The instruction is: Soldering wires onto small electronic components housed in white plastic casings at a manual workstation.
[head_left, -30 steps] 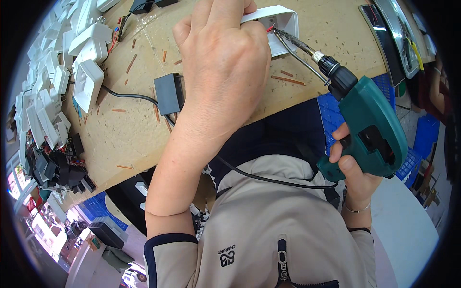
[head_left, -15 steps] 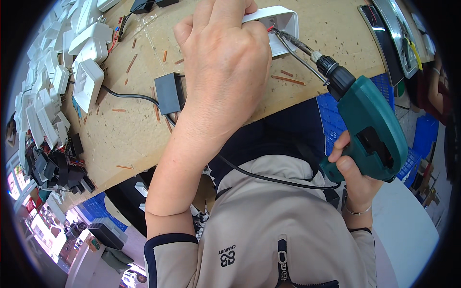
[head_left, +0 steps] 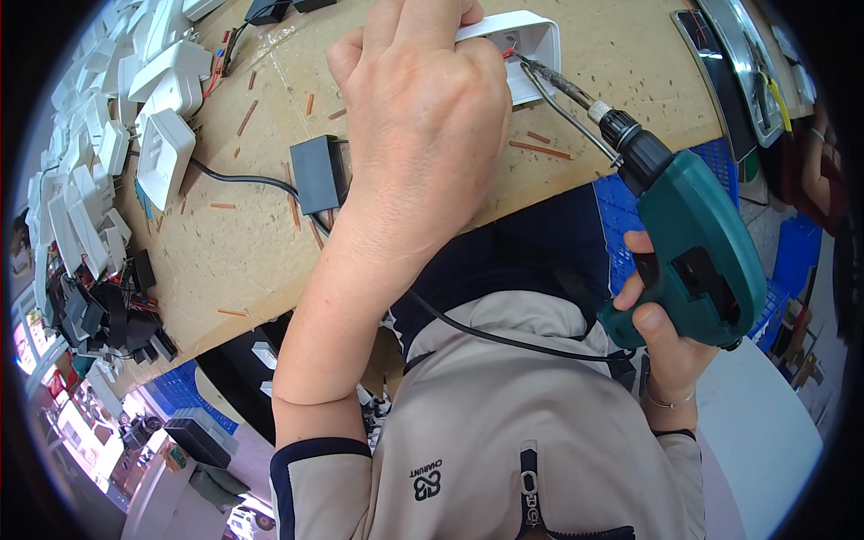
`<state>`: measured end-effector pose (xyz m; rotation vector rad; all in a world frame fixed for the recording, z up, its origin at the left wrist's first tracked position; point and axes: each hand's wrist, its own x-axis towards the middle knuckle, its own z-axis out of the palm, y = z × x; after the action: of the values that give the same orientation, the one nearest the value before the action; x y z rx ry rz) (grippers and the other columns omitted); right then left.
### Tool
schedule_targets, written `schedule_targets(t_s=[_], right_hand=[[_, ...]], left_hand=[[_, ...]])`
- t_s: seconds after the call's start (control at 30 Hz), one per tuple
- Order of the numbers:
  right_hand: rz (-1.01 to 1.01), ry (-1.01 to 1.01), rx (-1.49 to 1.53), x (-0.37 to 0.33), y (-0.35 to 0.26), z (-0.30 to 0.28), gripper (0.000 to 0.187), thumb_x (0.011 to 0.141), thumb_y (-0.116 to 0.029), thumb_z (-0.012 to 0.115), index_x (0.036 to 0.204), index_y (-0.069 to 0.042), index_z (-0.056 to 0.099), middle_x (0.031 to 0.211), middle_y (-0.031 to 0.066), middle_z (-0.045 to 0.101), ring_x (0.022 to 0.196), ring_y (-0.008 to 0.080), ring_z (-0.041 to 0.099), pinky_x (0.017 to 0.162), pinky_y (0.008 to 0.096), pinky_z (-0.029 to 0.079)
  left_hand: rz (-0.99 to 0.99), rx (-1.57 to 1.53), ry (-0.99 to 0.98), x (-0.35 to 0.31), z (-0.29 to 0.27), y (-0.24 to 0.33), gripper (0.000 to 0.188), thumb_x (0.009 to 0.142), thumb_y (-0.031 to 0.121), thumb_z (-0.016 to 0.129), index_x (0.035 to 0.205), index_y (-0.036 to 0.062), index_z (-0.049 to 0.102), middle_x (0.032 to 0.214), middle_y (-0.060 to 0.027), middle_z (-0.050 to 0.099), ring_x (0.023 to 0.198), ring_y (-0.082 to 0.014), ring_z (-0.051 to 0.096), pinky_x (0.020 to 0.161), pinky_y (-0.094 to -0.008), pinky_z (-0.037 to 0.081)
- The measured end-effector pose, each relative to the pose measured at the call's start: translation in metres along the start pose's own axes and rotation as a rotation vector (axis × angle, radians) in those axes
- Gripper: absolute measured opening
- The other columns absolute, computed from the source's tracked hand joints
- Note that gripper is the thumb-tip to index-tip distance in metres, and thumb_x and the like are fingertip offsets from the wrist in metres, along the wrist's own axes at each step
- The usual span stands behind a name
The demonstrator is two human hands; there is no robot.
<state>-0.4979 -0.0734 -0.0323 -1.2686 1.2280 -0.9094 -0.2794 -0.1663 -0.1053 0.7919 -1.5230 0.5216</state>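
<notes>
Here, fingers (head_left: 629, 292) around soldering gun (head_left: 700, 220).

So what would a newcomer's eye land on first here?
Probably the green soldering gun in the right hand, right of centre, its tip at an open white housing by the left hand. Then the heap of white housings on the left of the table, and thin brown strips scattered across it.

Your soldering gun (head_left: 697, 211) is green and black, your casing (head_left: 537, 43) white, the tabletop (head_left: 216, 261) tan, the shells (head_left: 110, 148) along its left edge white.
</notes>
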Motion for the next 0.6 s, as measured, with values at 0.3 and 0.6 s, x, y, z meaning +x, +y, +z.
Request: schedule_targets(t_s=[0.3, 0.6], right_hand=[[-0.005, -0.025, -0.034, 0.001, 0.001, -0.001, 0.067, 0.069, -0.027, 0.071, 0.117, 0.007, 0.04, 0.1, 0.0215, 0.055, 0.062, 0.0148, 0.056, 0.054, 0.023, 0.047], [0.007, -0.018, -0.015, -0.001, 0.0, -0.001, 0.068, 0.068, -0.027, 0.071, 0.118, 0.007, 0.04, 0.1, 0.022, 0.055, 0.061, 0.0149, 0.056, 0.053, 0.0228, 0.047]], left_hand=[[-0.049, 0.0, -0.045, 0.0, -0.006, 0.004, 0.007, 0.061, 0.002, 0.058, 0.064, 0.0023, 0.051, 0.085, -0.0081, 0.05, 0.076, -0.0255, 0.047, 0.063, -0.0373, 0.032], [-0.008, 0.001, 0.002, -0.001, 0.001, -0.001, 0.007, 0.062, 0.003, 0.058, 0.064, 0.0024, 0.051, 0.086, -0.0079, 0.05, 0.076, -0.0256, 0.047, 0.063, -0.0381, 0.032]])
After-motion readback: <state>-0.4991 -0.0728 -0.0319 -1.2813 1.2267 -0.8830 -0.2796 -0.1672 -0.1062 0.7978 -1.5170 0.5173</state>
